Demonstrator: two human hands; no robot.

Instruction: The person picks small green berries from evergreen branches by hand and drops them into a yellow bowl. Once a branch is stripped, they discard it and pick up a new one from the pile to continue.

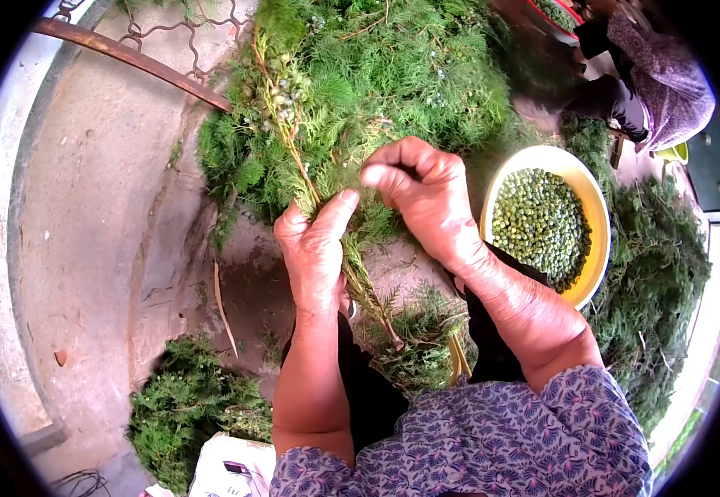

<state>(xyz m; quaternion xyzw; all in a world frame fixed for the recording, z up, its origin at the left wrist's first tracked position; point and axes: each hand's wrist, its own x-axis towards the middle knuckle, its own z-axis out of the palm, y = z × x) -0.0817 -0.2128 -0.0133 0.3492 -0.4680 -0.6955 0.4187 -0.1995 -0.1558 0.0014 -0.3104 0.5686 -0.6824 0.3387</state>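
My left hand [314,253] is closed round a leafy evergreen branch [292,149]. Its upper part carries small pale-green cones [284,103], and the bare stem end comes out below the hand, slanting toward my knees. Just to the right, my right hand [430,195] is held in a pinch, with thumb and forefinger together near the branch; what lies between them, if anything, is too small to make out. Beside my right forearm stands a yellow tub [599,236] holding many small green cones [541,219], partly hidden by the arm.
A big heap of green branches [410,74] lies ahead, with more piles at right [654,273] and lower left [190,398]. A rusty metal bar [136,56] juts in at upper left. Another person [658,74] sits at upper right near a red-rimmed basin [555,16].
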